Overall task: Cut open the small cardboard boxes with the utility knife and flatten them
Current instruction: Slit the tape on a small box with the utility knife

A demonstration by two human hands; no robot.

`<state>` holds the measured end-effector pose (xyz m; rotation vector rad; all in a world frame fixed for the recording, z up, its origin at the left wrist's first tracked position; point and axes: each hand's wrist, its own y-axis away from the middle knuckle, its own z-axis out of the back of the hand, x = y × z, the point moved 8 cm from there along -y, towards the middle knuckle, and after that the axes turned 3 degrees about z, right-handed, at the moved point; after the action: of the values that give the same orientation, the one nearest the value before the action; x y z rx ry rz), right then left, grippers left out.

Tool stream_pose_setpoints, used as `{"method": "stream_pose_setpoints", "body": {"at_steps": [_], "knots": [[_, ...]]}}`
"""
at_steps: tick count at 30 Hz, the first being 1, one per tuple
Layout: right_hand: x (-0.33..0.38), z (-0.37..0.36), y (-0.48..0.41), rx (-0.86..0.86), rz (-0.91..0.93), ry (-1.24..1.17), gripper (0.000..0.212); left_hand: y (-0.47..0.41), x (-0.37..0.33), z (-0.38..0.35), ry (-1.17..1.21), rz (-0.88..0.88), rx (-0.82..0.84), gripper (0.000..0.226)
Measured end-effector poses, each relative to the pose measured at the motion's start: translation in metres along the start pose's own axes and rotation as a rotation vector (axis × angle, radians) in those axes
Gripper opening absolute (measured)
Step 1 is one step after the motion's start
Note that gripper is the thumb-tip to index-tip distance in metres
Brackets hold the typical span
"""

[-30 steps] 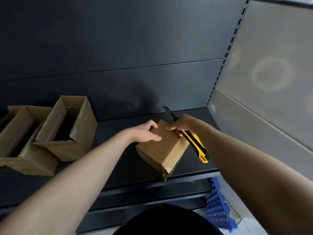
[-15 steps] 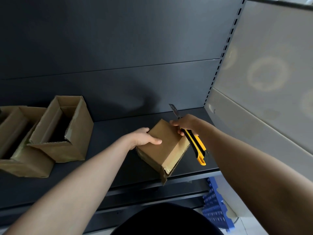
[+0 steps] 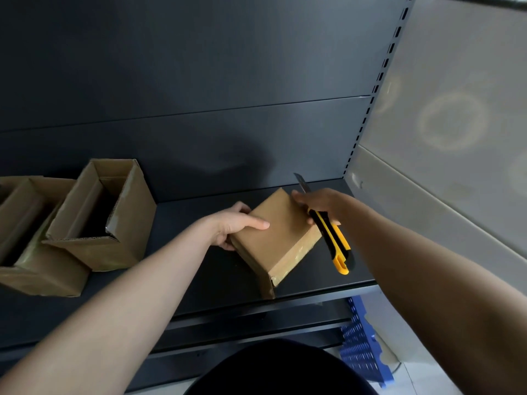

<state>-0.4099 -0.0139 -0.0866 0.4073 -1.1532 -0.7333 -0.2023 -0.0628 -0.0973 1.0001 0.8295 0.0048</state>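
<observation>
A small closed cardboard box (image 3: pixel 281 238) lies tilted on the dark shelf (image 3: pixel 199 269), taped along its right side, with a loose flap at its near corner. My left hand (image 3: pixel 236 225) grips its left edge, thumb on top. My right hand (image 3: pixel 319 203) holds a yellow and black utility knife (image 3: pixel 332 240) at the box's far right edge. The blade sticks out past my fingers, pointing up and away. The handle runs along the box's right side.
Two opened cardboard boxes stand at the left: one (image 3: pixel 99 215) with its open top facing me, another (image 3: pixel 31 238) partly cut off by the frame. A slotted upright (image 3: pixel 370 101) bounds the shelf on the right. A blue plastic crate (image 3: pixel 362 346) sits below right.
My left hand slid down from the box's far corner to grip its left edge. My right hand and knife shifted slightly toward the box's far right edge. The view drifted left.
</observation>
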Motion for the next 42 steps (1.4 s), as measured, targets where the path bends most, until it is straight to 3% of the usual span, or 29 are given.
{"method": "stream_pose_setpoints", "body": {"at_steps": [3,8,13,17,24,29,35,39,42], "knots": [[0.006,0.004,0.000,-0.019,0.001,-0.069,0.051,0.006,-0.025,0.014,-0.133,-0.160,-0.109,0.064],[0.016,-0.002,0.000,0.053,0.042,-0.132,0.048,0.022,-0.063,0.017,-0.726,-0.458,-0.384,0.070],[0.017,-0.008,-0.001,0.015,0.086,-0.071,0.039,0.017,-0.049,0.004,-0.765,-0.531,-0.284,0.066],[0.010,-0.007,-0.001,-0.031,0.091,-0.018,0.032,0.028,-0.058,0.003,-0.835,-0.658,-0.481,0.050],[0.007,-0.012,0.000,-0.061,0.093,-0.039,0.039,0.030,-0.060,-0.012,-0.914,-0.589,-0.439,0.040],[0.004,-0.011,-0.003,-0.053,0.153,0.126,0.047,0.025,-0.060,-0.020,-0.837,-0.481,-0.325,0.045],[-0.003,0.001,0.011,-0.042,0.136,0.423,0.097,0.013,-0.062,-0.018,-0.766,-0.412,-0.332,0.033],[-0.002,0.025,0.021,-0.032,0.274,0.503,0.041,0.012,-0.063,-0.016,-0.806,-0.405,-0.309,0.028],[-0.007,0.028,0.026,0.030,0.319,0.543,0.040,0.014,-0.066,-0.014,-0.832,-0.407,-0.289,0.025]]}}
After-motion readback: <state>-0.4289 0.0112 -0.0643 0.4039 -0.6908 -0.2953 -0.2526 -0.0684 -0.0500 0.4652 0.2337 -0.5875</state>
